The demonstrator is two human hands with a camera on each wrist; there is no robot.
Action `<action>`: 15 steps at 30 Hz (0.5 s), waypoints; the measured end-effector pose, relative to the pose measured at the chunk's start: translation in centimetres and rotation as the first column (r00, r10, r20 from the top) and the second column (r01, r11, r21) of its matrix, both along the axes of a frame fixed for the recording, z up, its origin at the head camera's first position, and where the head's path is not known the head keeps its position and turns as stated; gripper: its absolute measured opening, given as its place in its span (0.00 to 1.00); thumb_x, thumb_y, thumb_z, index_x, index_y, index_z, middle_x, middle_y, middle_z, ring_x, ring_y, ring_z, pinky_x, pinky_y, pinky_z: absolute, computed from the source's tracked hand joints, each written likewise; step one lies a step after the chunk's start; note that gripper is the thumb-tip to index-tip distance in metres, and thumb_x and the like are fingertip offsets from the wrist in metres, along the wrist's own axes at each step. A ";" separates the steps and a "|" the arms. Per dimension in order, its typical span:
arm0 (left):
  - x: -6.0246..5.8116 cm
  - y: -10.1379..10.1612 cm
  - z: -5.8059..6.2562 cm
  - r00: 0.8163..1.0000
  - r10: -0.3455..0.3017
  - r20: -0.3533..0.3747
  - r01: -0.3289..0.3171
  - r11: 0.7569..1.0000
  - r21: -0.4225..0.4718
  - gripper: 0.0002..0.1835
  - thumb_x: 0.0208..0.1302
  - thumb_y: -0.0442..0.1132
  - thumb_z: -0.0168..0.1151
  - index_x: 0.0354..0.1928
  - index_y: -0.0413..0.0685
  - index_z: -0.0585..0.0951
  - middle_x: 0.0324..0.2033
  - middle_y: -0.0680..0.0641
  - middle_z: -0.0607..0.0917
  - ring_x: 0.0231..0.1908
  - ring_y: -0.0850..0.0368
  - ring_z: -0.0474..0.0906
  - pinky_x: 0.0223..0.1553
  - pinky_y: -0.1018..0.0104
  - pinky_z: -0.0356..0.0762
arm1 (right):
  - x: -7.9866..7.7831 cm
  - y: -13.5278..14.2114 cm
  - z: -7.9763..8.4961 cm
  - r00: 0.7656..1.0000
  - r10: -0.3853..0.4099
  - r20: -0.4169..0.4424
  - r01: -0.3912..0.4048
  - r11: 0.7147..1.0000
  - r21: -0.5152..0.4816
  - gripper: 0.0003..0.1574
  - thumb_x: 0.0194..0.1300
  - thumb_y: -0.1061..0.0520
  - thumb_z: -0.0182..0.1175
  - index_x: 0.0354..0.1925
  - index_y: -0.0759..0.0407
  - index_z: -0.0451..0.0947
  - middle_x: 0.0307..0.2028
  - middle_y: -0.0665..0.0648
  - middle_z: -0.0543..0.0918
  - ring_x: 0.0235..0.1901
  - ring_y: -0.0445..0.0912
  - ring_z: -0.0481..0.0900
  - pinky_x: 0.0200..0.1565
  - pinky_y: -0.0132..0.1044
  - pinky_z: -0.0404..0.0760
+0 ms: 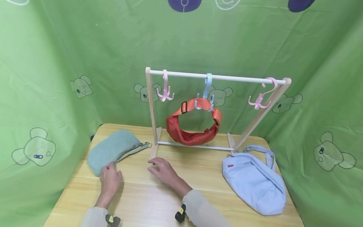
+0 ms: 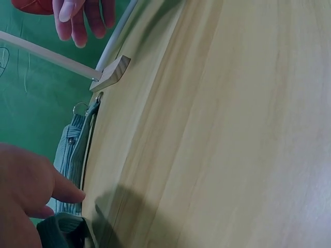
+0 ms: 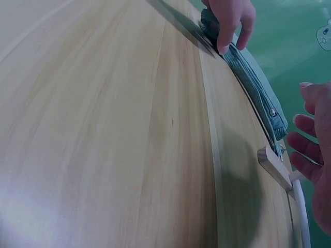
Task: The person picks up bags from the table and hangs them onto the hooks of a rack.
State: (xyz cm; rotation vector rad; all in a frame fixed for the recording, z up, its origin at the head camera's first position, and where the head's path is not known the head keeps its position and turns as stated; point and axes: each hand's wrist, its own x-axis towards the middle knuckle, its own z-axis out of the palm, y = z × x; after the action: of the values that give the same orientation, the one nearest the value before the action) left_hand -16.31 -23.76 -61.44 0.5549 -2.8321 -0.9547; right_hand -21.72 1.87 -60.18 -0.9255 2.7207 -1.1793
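Note:
A teal corduroy pouch (image 1: 114, 147) with a zip and wrist strap lies at the table's left side. My left hand (image 1: 110, 178) pinches its near edge; in the left wrist view, the pouch (image 2: 70, 150) bunches beside the fingers. My right hand (image 1: 164, 171) hovers over the table by the rack's left foot, fingers loosely bent and holding nothing. In the right wrist view, the right hand (image 3: 315, 144) is apart from the pouch (image 3: 258, 93). A red bag (image 1: 195, 137) hangs by its orange strap from a light blue hook (image 1: 208, 86).
The rack (image 1: 181, 74) has wooden posts and a white bar. A pink hook (image 1: 165, 88) hangs at its left, another pink hook (image 1: 262, 97) at its right. A light blue bag (image 1: 255, 183) lies on the table's right. Green cloth (image 1: 113, 63) surrounds the wooden table (image 1: 141, 201).

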 end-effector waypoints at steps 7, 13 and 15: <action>0.2 -0.6 0.2 1.000 -0.002 0.030 0.001 0.999 0.045 0.31 0.70 0.31 0.52 0.73 0.28 0.63 0.57 0.16 0.72 0.53 0.18 0.76 0.51 0.31 0.81 | 0.1 -1.1 0.0 0.999 0.022 -0.027 -0.022 0.999 0.026 0.23 0.76 0.45 0.60 0.62 0.53 0.81 0.61 0.51 0.85 0.60 0.45 0.83 0.65 0.39 0.81; 0.7 -1.0 0.0 0.998 -0.056 -0.037 0.055 0.998 -0.012 0.26 0.69 0.33 0.58 0.66 0.26 0.72 0.52 0.20 0.81 0.46 0.25 0.83 0.47 0.34 0.83 | 0.2 -1.7 -0.2 0.999 0.029 -0.040 -0.026 0.997 0.073 0.22 0.76 0.44 0.60 0.62 0.49 0.81 0.61 0.49 0.85 0.61 0.44 0.83 0.66 0.39 0.81; 0.9 -1.1 -0.2 0.996 -0.070 -0.054 0.069 0.997 -0.023 0.26 0.70 0.37 0.61 0.65 0.29 0.74 0.52 0.22 0.83 0.45 0.27 0.85 0.45 0.36 0.84 | 0.2 -2.0 -0.2 0.998 0.039 -0.057 -0.034 0.995 0.091 0.21 0.76 0.44 0.60 0.62 0.49 0.81 0.61 0.49 0.85 0.62 0.44 0.82 0.66 0.39 0.80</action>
State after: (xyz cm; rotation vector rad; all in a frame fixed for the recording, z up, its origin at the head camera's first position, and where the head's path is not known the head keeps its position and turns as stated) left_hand -15.36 -24.89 -61.66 0.4237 -2.8264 -0.9345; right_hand -21.48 -0.17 -60.42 -1.0092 2.7638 -1.0303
